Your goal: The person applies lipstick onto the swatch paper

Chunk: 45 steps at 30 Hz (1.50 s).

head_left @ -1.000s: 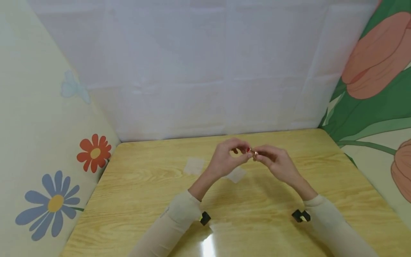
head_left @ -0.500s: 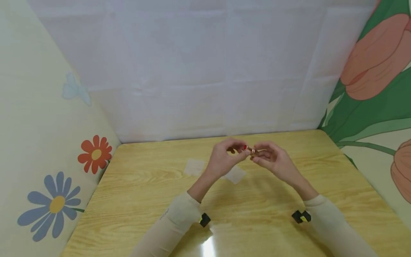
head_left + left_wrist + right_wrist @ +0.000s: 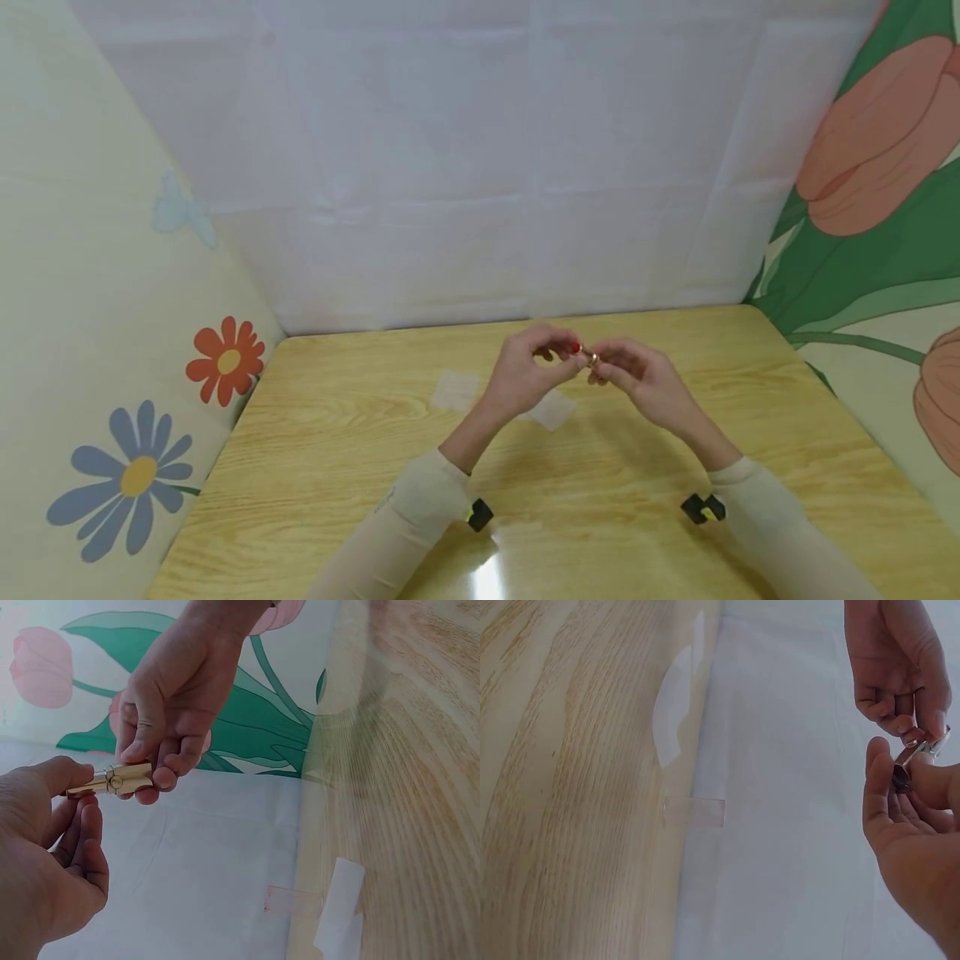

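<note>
A shiny gold lipstick tube (image 3: 592, 357) with a red end is held up above the table between both hands. My left hand (image 3: 522, 368) pinches its red end between thumb and fingers. My right hand (image 3: 651, 382) grips the other end, thumb on the near side. Seen in the left wrist view, the gold tube (image 3: 114, 781) has a round ornament at its middle and bridges the two hands. In the right wrist view a dark oval end (image 3: 901, 778) shows beside the fingers of the lower hand, and fingers hide much of the tube.
Two pale, translucent squares (image 3: 455, 390) (image 3: 552, 409) lie on the wood-grain table (image 3: 337, 467) left of and below the hands. A white sheet (image 3: 420, 167) hangs behind the table's back edge. Flower-printed walls (image 3: 112, 317) (image 3: 862, 275) stand at both sides.
My right fingers loosened and spread along the tube half a second ago, and now they are closed in on it again. The tube's tilt shifted slightly; my left hand stayed nearly in place.
</note>
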Available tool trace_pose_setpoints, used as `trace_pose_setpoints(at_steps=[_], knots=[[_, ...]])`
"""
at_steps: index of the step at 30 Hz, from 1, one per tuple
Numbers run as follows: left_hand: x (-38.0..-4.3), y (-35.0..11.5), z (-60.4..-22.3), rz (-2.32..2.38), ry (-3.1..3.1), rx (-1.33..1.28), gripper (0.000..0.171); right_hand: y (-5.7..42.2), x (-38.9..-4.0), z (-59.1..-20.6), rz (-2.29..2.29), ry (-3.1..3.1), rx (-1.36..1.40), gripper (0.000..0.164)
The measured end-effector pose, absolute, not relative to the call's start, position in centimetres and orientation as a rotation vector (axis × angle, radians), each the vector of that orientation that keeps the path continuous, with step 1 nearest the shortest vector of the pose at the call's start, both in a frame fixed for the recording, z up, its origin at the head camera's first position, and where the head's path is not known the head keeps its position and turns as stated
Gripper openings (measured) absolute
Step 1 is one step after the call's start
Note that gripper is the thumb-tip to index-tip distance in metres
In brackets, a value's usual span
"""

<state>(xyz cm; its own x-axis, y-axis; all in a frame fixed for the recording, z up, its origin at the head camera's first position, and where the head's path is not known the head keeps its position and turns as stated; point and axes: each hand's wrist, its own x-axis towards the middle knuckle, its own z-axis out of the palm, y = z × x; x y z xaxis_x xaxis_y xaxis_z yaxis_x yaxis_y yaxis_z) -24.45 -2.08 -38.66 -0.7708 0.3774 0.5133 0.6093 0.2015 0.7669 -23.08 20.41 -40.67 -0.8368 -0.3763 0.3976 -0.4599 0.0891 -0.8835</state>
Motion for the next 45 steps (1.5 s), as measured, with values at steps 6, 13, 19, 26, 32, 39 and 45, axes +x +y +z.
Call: trace_pose_setpoints(at_steps=[6, 13, 19, 26, 32, 39, 45], knots=[[-24.5, -2.1, -38.9, -1.591, -2.277, -0.904, 0.022, 20.2, -23.1, -41.0, 1.876, -2.263, 0.885, 0.026], [-24.6, -2.3, -39.0, -1.612, -2.270, -0.813, 0.023, 20.0, -23.1, -41.3, 2.006, -2.134, 0.890, 0.034], [-24.3, -2.3, -38.9, -1.620, -2.277, -0.809, 0.023, 19.4, -23.0, -41.5, 1.968, -2.116, 0.828, 0.029], [-24.0, -2.4, -38.7, -1.662, -2.276, -0.804, 0.021, 19.2, -22.9, -41.4, 1.854, -2.194, 0.830, 0.025], [-23.8, -2.6, -38.8, -1.648, -2.292, -0.804, 0.021, 19.1, -22.6, -41.4, 1.863, -2.234, 0.825, 0.026], [-23.7, -2.5, -38.6, -1.628, -2.325, -0.782, 0.029, 19.2, -22.5, -41.6, 1.910, -2.191, 0.828, 0.030], [-24.1, -2.6, -38.4, -1.657, -2.362, -0.759, 0.035, 19.4, -22.5, -41.1, 1.869, -2.186, 0.736, 0.021]])
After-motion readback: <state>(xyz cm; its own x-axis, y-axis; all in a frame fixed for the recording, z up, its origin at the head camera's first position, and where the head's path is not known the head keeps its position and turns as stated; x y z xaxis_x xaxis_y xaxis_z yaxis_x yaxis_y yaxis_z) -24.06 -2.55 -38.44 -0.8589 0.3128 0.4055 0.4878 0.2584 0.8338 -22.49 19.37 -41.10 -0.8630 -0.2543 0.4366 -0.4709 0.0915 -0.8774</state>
